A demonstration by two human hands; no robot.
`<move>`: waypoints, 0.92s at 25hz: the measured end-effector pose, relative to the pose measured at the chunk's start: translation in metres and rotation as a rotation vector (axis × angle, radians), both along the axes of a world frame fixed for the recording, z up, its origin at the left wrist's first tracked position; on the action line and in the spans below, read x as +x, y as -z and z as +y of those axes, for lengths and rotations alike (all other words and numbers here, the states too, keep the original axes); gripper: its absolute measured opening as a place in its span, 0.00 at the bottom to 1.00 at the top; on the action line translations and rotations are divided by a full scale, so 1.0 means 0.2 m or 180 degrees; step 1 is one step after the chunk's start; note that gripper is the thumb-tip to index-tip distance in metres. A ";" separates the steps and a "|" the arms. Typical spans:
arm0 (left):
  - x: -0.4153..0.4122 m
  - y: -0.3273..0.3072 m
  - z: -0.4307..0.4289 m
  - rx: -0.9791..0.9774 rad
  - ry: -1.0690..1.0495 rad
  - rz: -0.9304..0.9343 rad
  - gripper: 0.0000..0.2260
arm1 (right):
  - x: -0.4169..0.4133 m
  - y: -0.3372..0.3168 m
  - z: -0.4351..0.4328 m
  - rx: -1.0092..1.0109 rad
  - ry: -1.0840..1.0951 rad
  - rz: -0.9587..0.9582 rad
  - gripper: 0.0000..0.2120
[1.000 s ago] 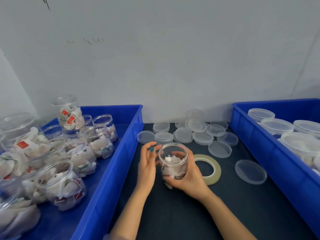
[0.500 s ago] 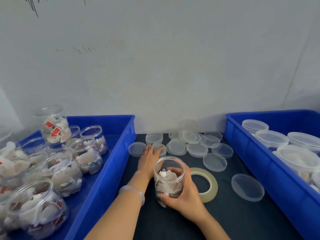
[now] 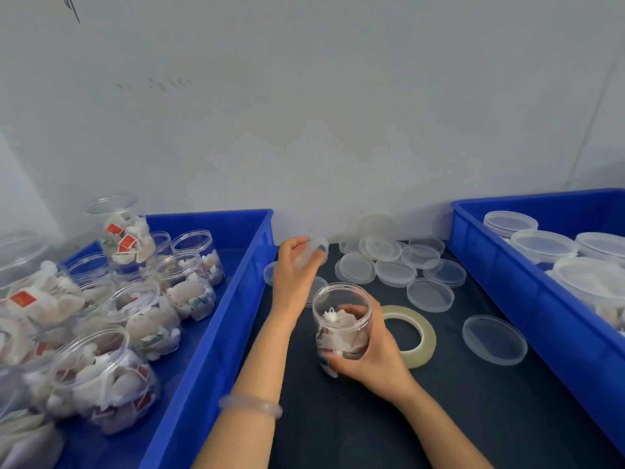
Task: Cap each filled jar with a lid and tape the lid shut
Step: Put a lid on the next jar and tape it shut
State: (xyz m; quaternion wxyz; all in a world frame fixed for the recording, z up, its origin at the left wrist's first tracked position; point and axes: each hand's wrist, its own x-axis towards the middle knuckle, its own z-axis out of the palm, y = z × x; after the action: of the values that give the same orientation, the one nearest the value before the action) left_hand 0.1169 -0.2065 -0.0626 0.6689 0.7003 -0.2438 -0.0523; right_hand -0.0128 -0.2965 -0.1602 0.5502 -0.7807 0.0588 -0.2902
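Capping step, I judge: right hand (image 3: 372, 353) wrapped round open filled jar (image 3: 341, 324) upright on dark mat (image 3: 439, 418); left hand (image 3: 297, 265) pinching a clear lid (image 3: 313, 252) above the lid pile (image 3: 395, 265); next, seat lid squarely, then tape roll (image 3: 417, 333).

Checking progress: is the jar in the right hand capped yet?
No, the jar held by the right hand shows an open mouth with no lid.
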 end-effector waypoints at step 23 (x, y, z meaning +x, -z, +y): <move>-0.28 0.01 0.13 0.1781 0.0919 -0.1318 0.25 | -0.07 -0.08 0.01 0.0159 -0.0161 0.0119 0.31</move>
State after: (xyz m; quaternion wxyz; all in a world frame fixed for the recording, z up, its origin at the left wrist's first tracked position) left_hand 0.0608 -0.1801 -0.0639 0.3740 0.8102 -0.4463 -0.0679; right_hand -0.0276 -0.2945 -0.1432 0.5755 -0.7733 0.0565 -0.2600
